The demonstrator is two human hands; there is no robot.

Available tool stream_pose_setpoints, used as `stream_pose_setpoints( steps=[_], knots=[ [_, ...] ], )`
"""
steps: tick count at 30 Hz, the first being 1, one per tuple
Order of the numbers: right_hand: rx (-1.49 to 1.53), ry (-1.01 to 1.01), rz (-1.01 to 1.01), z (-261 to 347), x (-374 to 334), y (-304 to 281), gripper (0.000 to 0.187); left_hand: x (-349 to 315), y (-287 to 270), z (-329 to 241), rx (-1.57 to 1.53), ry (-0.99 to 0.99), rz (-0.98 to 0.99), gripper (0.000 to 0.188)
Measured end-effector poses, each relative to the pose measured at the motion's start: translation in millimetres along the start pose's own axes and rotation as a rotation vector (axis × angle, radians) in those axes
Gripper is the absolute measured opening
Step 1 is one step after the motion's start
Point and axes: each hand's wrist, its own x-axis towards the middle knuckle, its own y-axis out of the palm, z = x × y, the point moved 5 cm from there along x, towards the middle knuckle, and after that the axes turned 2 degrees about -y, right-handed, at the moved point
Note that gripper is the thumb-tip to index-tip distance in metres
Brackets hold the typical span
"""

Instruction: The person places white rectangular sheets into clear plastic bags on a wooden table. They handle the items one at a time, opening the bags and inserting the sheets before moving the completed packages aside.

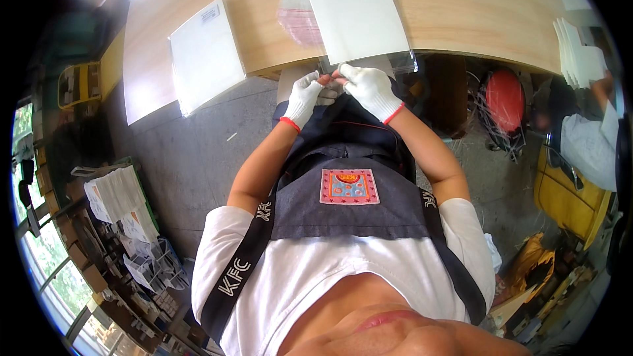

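Observation:
Both my hands wear white knit gloves with red cuffs, and some fingertips are bare. My left hand (pixel 306 99) and my right hand (pixel 370 90) meet at the table's front edge, fingers curled and pinched close together. What lies between the fingertips, if anything, is too small to make out. Just beyond them lies a white flat packet (pixel 356 18) with a small printed label, its clear wrap showing at the near edge. Under its left side is a stack of clear plastic bags (pixel 298 23) with a pinkish band.
Another white wrapped packet (pixel 208 59) overhangs the front edge of the wooden table (pixel 475 6) at left. A red round stool (pixel 505 100) and a yellow chair (pixel 570 198) stand at right, near another person's sleeve (pixel 590 148). Stacked white papers (pixel 119 194) are at lower left.

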Motion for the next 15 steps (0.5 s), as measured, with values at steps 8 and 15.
stream_pose_setpoints(
  steps=[8,15],
  knots=[
    [-0.372,-0.196,0.085,17,15,18,0.019,4,-10,3,-0.07,-0.007,-0.005,0.021],
    [1.678,0.227,-0.543,-173,-71,-81,0.015,-14,-22,4,0.161,0.02,-0.094,0.025]
  ],
)
